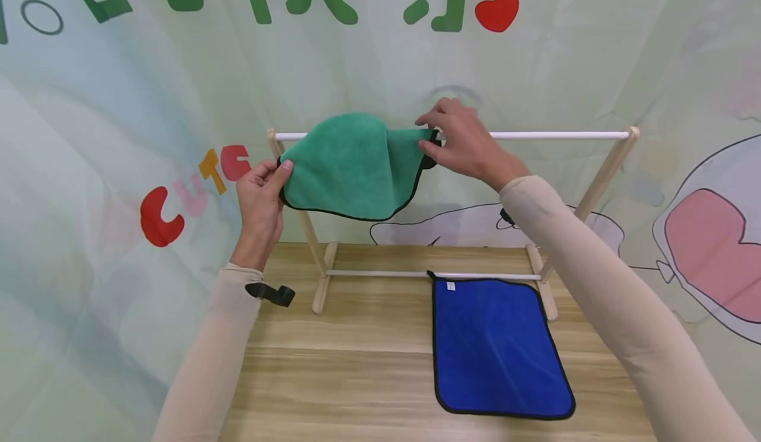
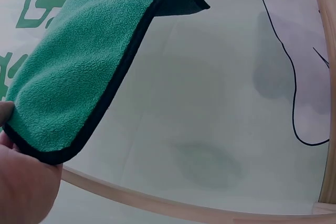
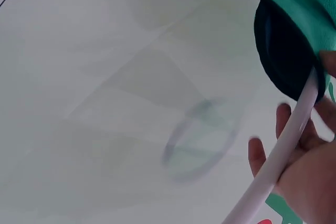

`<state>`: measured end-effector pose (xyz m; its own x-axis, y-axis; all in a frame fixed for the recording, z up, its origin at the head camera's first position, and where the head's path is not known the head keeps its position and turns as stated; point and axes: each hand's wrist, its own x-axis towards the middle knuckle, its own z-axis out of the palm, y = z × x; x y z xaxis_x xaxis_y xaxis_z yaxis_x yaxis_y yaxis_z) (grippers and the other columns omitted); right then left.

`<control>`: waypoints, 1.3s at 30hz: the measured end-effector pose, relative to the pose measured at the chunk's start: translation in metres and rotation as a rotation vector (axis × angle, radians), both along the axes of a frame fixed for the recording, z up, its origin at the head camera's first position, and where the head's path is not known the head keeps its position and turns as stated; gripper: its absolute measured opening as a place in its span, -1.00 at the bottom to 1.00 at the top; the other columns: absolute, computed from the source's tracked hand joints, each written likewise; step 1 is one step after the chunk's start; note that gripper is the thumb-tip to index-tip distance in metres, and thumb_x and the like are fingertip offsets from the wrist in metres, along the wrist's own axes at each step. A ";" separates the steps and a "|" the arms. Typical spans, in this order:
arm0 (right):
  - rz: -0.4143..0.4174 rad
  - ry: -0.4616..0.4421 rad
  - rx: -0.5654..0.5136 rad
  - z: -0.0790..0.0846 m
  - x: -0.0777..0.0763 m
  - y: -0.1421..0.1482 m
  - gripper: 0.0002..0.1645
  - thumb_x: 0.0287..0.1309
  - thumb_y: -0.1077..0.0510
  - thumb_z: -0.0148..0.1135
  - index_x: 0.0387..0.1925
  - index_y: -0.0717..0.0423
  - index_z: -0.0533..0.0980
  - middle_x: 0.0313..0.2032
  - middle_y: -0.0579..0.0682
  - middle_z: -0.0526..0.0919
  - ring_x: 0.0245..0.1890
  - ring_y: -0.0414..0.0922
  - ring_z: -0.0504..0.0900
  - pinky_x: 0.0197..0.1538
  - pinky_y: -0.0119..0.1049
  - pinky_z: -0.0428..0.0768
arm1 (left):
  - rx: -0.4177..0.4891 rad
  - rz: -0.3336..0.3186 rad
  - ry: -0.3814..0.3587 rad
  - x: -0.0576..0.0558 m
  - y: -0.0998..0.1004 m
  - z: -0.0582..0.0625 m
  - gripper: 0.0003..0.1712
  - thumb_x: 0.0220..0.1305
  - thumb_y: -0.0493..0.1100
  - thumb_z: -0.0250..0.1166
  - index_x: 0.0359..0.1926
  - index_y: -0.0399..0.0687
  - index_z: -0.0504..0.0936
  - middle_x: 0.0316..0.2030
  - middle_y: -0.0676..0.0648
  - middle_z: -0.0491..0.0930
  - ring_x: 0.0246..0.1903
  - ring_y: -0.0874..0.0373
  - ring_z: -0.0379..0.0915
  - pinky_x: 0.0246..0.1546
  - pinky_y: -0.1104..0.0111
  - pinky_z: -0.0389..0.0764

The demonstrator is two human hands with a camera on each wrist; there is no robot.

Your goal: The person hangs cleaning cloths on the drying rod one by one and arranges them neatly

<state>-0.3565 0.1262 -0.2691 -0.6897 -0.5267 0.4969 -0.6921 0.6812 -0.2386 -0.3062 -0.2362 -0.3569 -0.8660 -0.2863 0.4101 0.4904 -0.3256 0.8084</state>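
The step in hand looks like hanging the green cloth (image 1: 341,168) on the top rail (image 1: 559,136). Its right part lies over the rail; the left hand (image 1: 260,194) pinches its left corner. The right hand (image 1: 466,141) is at the right edge, but whether that grip pinches or merely touches, I cannot tell. The next move seems to call for spreading and evening the cloth along the rail before letting go.

Head camera faces forward and down, taking in the rack (image 1: 559,136). Wrist cameras sit much nearer: left at the left grip (image 2: 29,182), right at the right grip (image 3: 312,179). All three share the green cloth (image 1: 347,164).
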 end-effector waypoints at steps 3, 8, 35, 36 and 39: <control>-0.083 0.118 -0.068 -0.009 0.003 -0.002 -0.55 0.43 0.02 0.49 0.07 0.29 0.59 -0.01 0.19 0.59 0.18 0.16 0.48 0.32 0.21 0.36 | 0.002 0.001 -0.002 0.000 0.000 0.001 -0.91 0.48 -0.33 0.46 -0.24 -0.27 0.79 -0.45 -0.04 0.70 -0.42 0.20 0.62 -0.30 0.42 0.72; -0.221 0.355 -0.182 -0.030 0.009 -0.006 -0.47 0.33 -0.08 0.61 -0.40 0.24 0.53 -0.11 0.22 0.55 0.16 0.23 0.46 0.41 0.29 0.27 | -0.008 -0.001 -0.016 0.001 0.001 0.002 -0.91 0.48 -0.30 0.48 -0.20 -0.28 0.80 -0.44 -0.04 0.69 -0.40 0.18 0.62 -0.26 0.42 0.74; -0.235 0.334 -0.552 -0.094 0.028 -0.031 -0.70 0.43 0.10 0.52 -0.09 0.31 0.79 -0.13 0.21 0.68 -0.03 0.17 0.59 0.07 0.05 0.54 | -0.015 0.003 -0.002 0.000 0.006 0.001 -0.88 0.47 -0.29 0.49 -0.25 -0.26 0.78 -0.48 -0.03 0.65 -0.44 0.21 0.61 -0.37 0.46 0.67; -0.211 0.276 -0.591 -0.095 0.028 -0.032 -0.72 0.44 0.12 0.51 -0.08 0.31 0.78 -0.13 0.19 0.72 -0.05 0.14 0.63 0.03 -0.01 0.56 | -0.018 0.004 -0.002 0.000 0.006 0.000 -0.89 0.47 -0.28 0.49 -0.25 -0.24 0.78 -0.48 -0.03 0.65 -0.44 0.21 0.61 -0.38 0.46 0.66; -0.156 0.079 -0.722 -0.097 0.030 -0.034 -0.75 0.46 0.12 0.49 -0.04 0.25 0.79 -0.10 0.13 0.79 -0.08 0.03 0.69 -0.03 -0.16 0.56 | -0.023 0.003 -0.004 -0.001 0.006 -0.001 -0.89 0.48 -0.28 0.48 -0.25 -0.23 0.78 -0.48 -0.03 0.66 -0.45 0.20 0.61 -0.39 0.46 0.66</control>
